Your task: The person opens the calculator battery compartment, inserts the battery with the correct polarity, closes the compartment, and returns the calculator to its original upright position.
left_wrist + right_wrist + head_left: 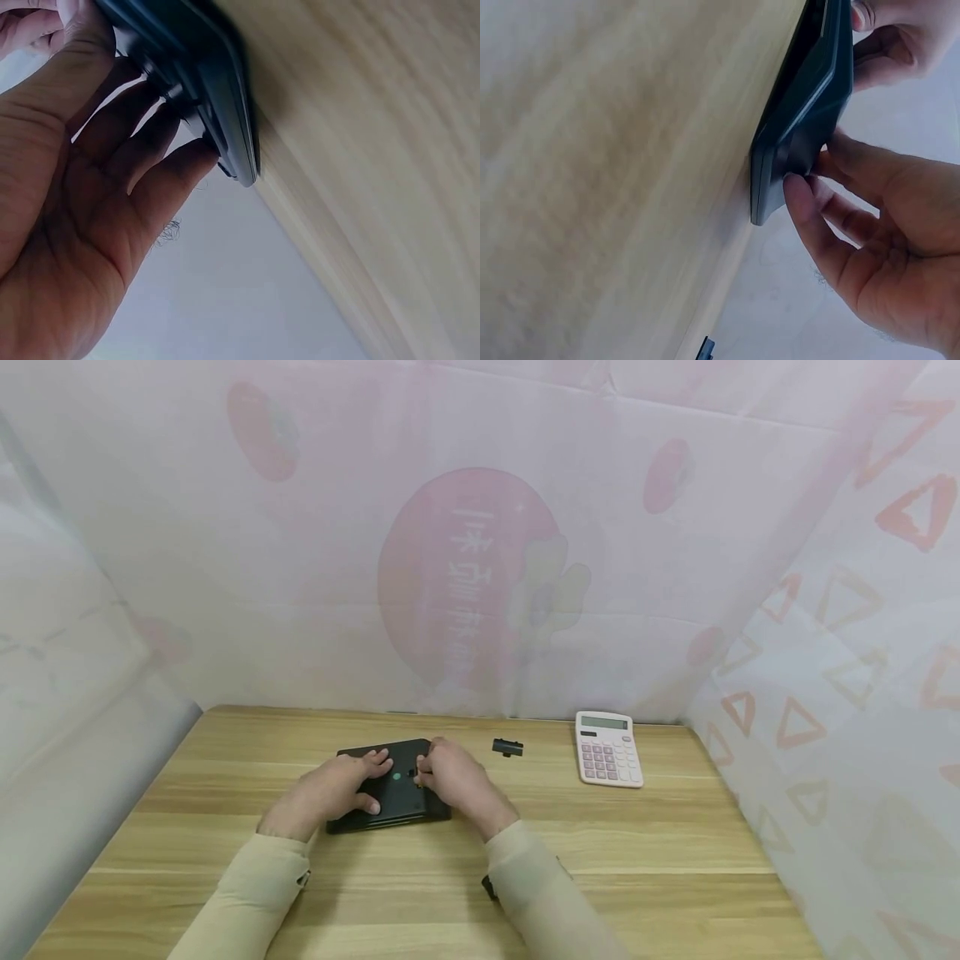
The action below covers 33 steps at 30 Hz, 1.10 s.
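A black, flat calculator-like device (397, 808) lies face down on the table, a small opening and a green round sticker on its back. My left hand (341, 787) rests on its left part, fingers spread and straight; the left wrist view shows fingertips along its edge. At the opening, the curled fingers of my right hand (457, 781) pinch a small, copper-coloured battery (419, 783), mostly covered by the fingertips. In the right wrist view one finger of that hand touches the device's end. A small black cover (507, 747) lies apart, to the right.
A white and pink calculator (609, 750) lies face up at the back right of the wooden table (660, 860). A printed pink and white curtain (322, 568) hangs behind the table's back edge and along the sides.
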{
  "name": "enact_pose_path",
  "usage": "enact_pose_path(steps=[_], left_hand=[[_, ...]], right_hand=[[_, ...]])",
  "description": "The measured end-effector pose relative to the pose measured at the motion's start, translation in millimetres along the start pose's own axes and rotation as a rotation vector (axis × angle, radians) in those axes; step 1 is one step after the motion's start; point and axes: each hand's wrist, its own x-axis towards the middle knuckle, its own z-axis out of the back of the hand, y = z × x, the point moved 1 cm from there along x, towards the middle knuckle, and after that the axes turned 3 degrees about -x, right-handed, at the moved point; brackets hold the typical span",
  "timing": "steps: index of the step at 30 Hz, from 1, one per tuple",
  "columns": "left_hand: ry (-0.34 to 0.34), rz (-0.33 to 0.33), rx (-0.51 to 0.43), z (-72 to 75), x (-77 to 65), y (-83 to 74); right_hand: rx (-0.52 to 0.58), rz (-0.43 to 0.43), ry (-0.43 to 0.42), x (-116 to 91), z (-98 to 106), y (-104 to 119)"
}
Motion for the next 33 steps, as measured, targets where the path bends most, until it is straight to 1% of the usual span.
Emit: enact_pose_path(steps=[3,11,16,18,21,24,29,33], left_hand=[[-0.003,-0.001,-0.001,-0.1,0.0,-0.4],[0.003,0.018,-0.002,0.8,-1.9,1.5],[0.002,0.018,-0.005,-0.2,-2.2,3.4],[0.004,0.018,-0.007,-0.9,-1.8,3.3],[0.004,0.016,-0.006,-1.6,-1.8,3.4],[0.000,0.014,-0.002,-1.7,-2.1,3.4],[-0.005,0.008,0.006,-0.9,-2.5,3.3],[-0.011,0.004,0.040,-1.3,-2.2,4.1]], right_hand=[[0.023,0.008,0.020,-0.7,1.2,-2.5],[0.007,0.027,0.068,1.7,1.1,-7.5],[0.081,0.045,0.105,4.3,6.0,-18.8],[0.128,0.020,0.122,4.6,8.0,-24.2],[0.202,-0.044,0.135,3.8,9.9,-30.8],[0.249,-0.095,0.131,1.8,11.5,-36.8],[0.297,-0.126,0.100,-3.6,16.0,-48.8],[0.324,-0.132,0.079,-6.1,19.5,-60.6]])
